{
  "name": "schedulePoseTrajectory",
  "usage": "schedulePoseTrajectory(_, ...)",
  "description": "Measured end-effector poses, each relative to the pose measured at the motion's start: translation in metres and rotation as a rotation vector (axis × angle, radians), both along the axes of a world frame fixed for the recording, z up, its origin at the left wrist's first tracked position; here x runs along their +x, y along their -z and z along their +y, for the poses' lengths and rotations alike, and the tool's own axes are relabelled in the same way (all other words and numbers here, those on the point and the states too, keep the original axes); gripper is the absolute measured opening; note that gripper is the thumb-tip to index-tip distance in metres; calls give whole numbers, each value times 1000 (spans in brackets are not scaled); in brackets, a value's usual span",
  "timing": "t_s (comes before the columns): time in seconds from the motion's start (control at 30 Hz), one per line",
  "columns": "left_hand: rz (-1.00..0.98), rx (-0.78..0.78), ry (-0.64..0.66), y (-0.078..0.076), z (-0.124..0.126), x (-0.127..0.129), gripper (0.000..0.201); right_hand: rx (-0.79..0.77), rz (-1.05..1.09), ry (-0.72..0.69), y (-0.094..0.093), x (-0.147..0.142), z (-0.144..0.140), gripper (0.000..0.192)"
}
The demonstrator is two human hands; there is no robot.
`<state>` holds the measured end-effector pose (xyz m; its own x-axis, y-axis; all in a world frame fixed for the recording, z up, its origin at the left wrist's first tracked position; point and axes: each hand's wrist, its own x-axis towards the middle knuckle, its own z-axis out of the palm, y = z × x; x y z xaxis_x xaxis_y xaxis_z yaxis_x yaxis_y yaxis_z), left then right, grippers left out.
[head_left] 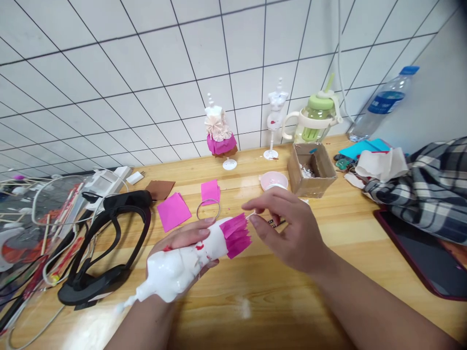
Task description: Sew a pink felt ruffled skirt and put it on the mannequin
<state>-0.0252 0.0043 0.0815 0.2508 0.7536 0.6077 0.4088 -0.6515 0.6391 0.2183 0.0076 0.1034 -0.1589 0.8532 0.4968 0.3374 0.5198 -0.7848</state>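
Observation:
My left hand [182, 238] is wrapped around a small white mannequin torso [170, 270], held tilted with its neck toward the lower left. Red marks show on its surface. Pink crepe paper strips [237, 236] cover its lower end, overlapping with ragged edges. At that end my right hand [288, 226] is closed in a pinch, thumb and forefinger on what looks like a thin white stick [250, 215] touching or close to the paper. Behind the hands lie pink paper squares [174, 212], a smaller pink stack [209, 192] and a metal ring [208, 209].
Against the tiled wall stand a dressed mini mannequin [221, 133] and a bare one [277, 109]. A pink dish [273, 181], cardboard box [312, 170], green-lidded jug [317, 116] and water bottle [385, 104] are at right, with a phone [426, 253]. A black headset strap [105, 243] lies left.

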Motion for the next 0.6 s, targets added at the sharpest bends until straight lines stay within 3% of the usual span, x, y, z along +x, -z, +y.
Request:
schedulePoseTrajectory(0.1, 23, 55, 165, -3, 0, 0, 49, -285, 24, -100, 1, -2, 4, 22)
schedulePoseTrajectory(0.17, 57, 39, 197, -5, 1, -1, 50, -406, 47, -139, 1, -3, 7, 15)
schedulePoseTrajectory(0.5, 121, 98, 247, -6, 4, -3, 44, -766, 227, -291, 3, 0, 11, 19)
schedulePoseTrajectory(0.6, 142, 82, 275, -9, 3, -2, 43, -809, 226, -303, 2, -2, 11, 20)
